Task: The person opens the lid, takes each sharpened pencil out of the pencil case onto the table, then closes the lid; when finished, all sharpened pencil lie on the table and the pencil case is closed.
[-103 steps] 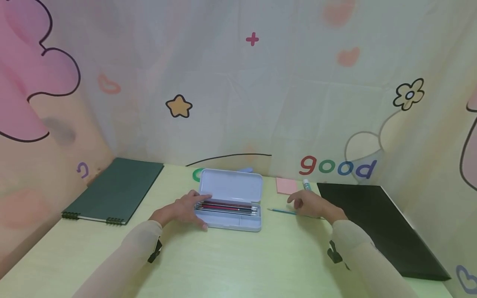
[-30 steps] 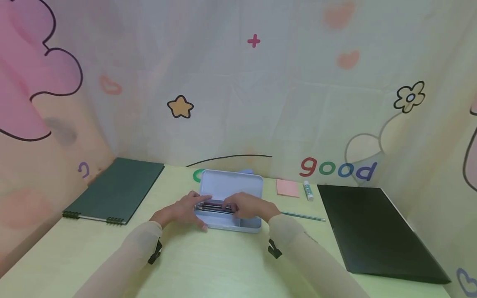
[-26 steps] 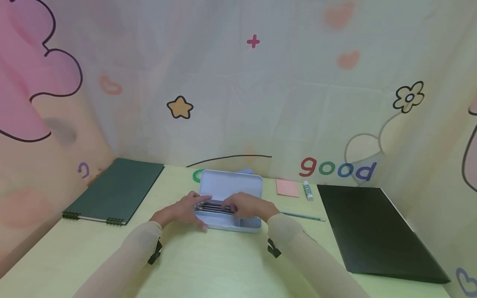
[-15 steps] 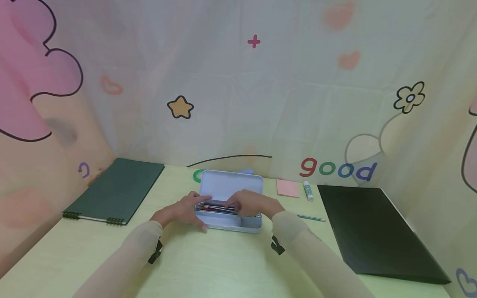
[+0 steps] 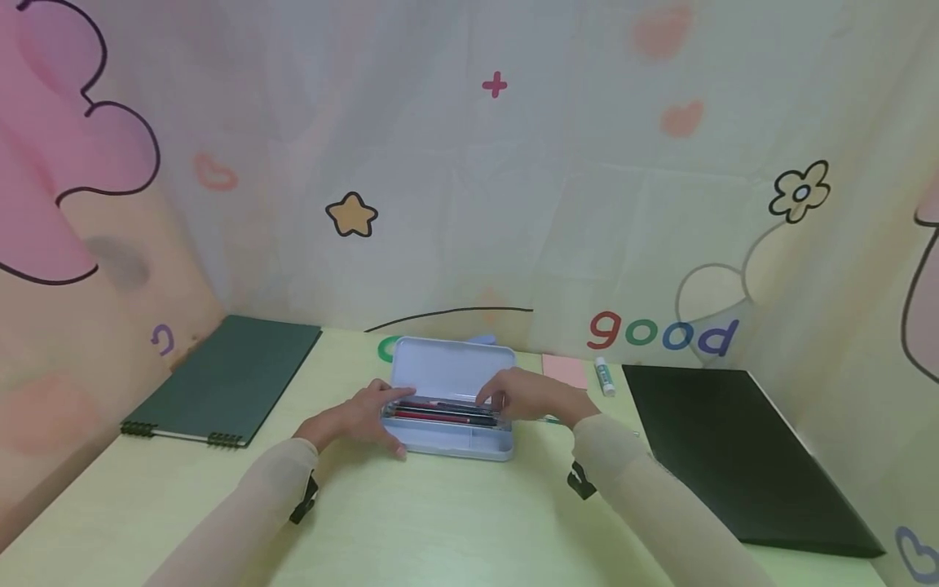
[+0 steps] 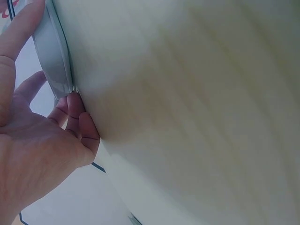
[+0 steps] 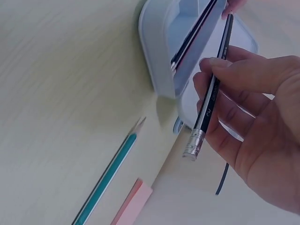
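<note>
A pale blue pencil case (image 5: 453, 367) lies with its lid raised and several pencils (image 5: 433, 414) in its long back compartment. My left hand (image 5: 359, 417) grips the case's left end, thumb at the front; in the left wrist view its fingertips meet the case's edge (image 6: 54, 51). My right hand (image 5: 530, 395) is over the right end of the tray. In the right wrist view its thumb and fingers pinch a black pencil (image 7: 211, 101) with a silver ferrule and an eraser, held tilted above the case. A teal pencil (image 7: 110, 173) lies on the table to the right, mostly hidden in the head view.
Pink sticky notes (image 5: 563, 371) and a glue stick (image 5: 605, 377) lie at the back right. A black board-like slab (image 5: 741, 448) is on the right, a dark green spiral notebook (image 5: 227, 379) on the left. A green ring (image 5: 385, 349) shows behind the case, before a patterned curtain (image 5: 440, 163).
My right hand has gone from beside the teal pencil into the case among the pencils, then rightward to the tray's right end with the black pencil. The left hand stays on the case.
</note>
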The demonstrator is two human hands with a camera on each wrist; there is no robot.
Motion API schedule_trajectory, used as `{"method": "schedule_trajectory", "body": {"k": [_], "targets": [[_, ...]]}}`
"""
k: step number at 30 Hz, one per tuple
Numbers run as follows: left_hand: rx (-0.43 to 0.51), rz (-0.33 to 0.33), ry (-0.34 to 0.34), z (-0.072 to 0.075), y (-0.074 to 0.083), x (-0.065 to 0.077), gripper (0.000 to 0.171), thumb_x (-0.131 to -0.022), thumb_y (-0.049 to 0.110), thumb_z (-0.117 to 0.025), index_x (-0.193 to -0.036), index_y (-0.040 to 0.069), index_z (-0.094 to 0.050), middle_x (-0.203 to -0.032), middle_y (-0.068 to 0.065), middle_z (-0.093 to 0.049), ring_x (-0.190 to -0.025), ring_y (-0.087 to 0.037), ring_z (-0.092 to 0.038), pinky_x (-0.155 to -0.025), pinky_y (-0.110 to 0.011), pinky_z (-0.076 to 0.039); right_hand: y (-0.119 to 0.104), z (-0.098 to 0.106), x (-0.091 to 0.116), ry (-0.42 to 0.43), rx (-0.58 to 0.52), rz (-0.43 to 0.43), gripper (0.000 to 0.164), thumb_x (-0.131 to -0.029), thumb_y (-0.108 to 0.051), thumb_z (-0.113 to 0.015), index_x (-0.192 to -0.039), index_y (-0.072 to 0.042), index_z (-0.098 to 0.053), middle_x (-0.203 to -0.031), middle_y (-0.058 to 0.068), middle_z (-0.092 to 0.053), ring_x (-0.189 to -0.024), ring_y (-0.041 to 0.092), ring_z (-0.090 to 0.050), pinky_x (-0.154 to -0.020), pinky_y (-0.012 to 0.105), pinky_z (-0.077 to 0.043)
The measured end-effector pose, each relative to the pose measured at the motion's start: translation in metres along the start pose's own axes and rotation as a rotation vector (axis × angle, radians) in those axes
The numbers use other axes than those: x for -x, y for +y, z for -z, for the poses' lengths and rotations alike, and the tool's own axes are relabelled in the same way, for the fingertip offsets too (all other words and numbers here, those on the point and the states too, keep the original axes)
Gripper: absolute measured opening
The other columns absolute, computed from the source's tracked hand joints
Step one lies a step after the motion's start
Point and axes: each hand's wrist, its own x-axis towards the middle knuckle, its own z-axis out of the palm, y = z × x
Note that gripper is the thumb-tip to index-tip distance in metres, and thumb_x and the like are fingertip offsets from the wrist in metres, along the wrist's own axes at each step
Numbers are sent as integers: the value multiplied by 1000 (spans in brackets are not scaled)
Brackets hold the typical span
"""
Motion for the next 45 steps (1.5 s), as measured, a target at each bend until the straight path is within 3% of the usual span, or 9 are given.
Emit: {"method": "schedule_trajectory", "body": {"k": [12,23,30,39,45], "targets": [[7,-10,-4,0,0,1,97,-71,36,-91,-154,26,-40,-136,-14,-39,-130,-33,-38,-110,-57,-41,32,8,32,36,29,-17,29,-90,-1,-68,-115,-13,-76,-97,3,-74,-82,14,-61,-83,30,-55],[6,-16,-6,0,-2,-1,98,-71,38,-90,-154,27,-39,-138,-14,-39,-131,-34,-38,-111,-58,-40,66,4,68,75,-38,-107,27,-88,-1,-72,-112,-12,-76,-94,-2,-72,-84,14,-61,-83,30,-57],[8,-15,-7,-1,-3,-1,97,-72,37,-90,-154,27,-39,-140,-15,-38,-132,-35,-37,-111,-59,-39,82,-1,88,89,-33,-107,24,-88,2,-70,-109,-8,-76,-94,2,-73,-82,12,-60,-82,31,-56],[11,-12,-10,-2,-2,0,98,-71,38,-90,-154,28,-39,-139,-13,-38,-132,-34,-37,-111,-57,-40,91,-11,102,137,-46,-161,23,-89,3,-67,-108,-8,-75,-95,3,-73,-81,14,-60,-86,39,-57],[13,-10,-10,0,-2,2,99,-71,39,-90,-154,28,-39,-139,-14,-38,-132,-34,-37,-112,-57,-40,95,-21,105,211,11,-187,24,-86,5,-70,-105,-8,-76,-91,0,-71,-82,15,-58,-89,42,-57]]}}
